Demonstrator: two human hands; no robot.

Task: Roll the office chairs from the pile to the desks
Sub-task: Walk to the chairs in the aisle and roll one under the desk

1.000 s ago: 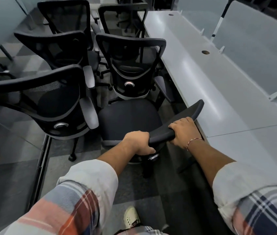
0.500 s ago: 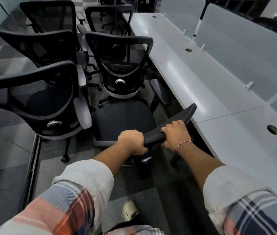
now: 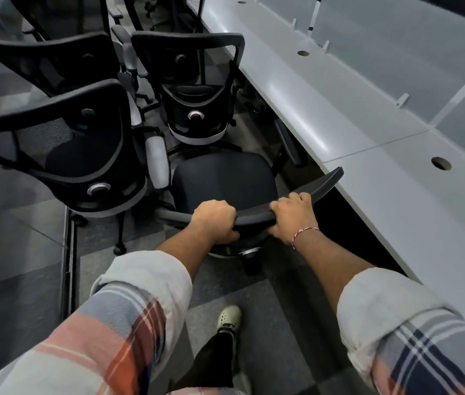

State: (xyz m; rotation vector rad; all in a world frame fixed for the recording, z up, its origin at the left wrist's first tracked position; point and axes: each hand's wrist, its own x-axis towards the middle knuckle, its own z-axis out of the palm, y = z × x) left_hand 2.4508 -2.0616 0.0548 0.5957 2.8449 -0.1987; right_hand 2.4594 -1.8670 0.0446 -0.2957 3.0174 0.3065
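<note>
Gripping the curved top rail (image 3: 254, 217) of the office chair (image 3: 242, 192) with both hands: left hand (image 3: 214, 220) wrapped over it near the middle, right hand (image 3: 291, 216) curled round it just beside, on the desk (image 3: 396, 201) side. Lies straight ahead and below the arms, rail running left to right with its right end tipped up at the desk edge, right hand the nearer to that edge, so probably wants a swing rightward to tuck in. Looks black, padded seat (image 3: 219, 172) facing away, hemmed in by a mesh-backed chair (image 3: 63, 143) close at left and a second chair (image 3: 194, 89) just ahead
</note>
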